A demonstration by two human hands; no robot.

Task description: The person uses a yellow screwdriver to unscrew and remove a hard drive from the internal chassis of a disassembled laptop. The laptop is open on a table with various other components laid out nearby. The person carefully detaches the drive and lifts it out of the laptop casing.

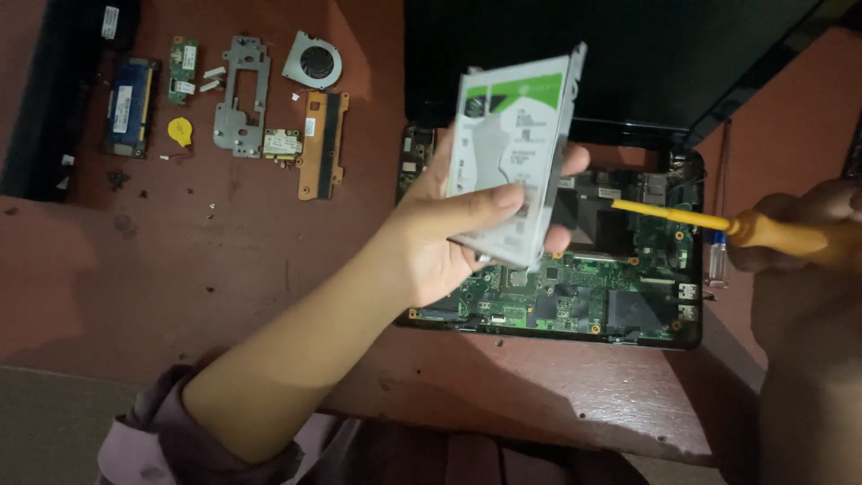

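Pinching a flat silver hard drive [516, 153], the left hand [449, 238] has its thumb across the front and its fingers behind. This grip is pressed tight on the drive. It holds the drive up in the air, tilted, above the open laptop [575, 296]. The drive has a white and green label on it.

On the other side, the right hand [808, 233] is wrapped around the handle of a yellow screwdriver [718, 220]. That grip is closed on the handle. The long yellow tip points left, to the back of the drive, and may touch it; I cannot tell for sure.

Under both hands, the laptop lies on the reddish worktop [224, 269] with its cover off, so the green board inside shows. Its dark screen [611, 54] stands up behind.

Farther back on the left, small parts lie in a row on the worktop: a blue memory stick [128, 106], a round yellow battery [180, 131], a grey metal bracket [242, 94], a copper cooling strip [323, 144] and a little round fan [312, 61].
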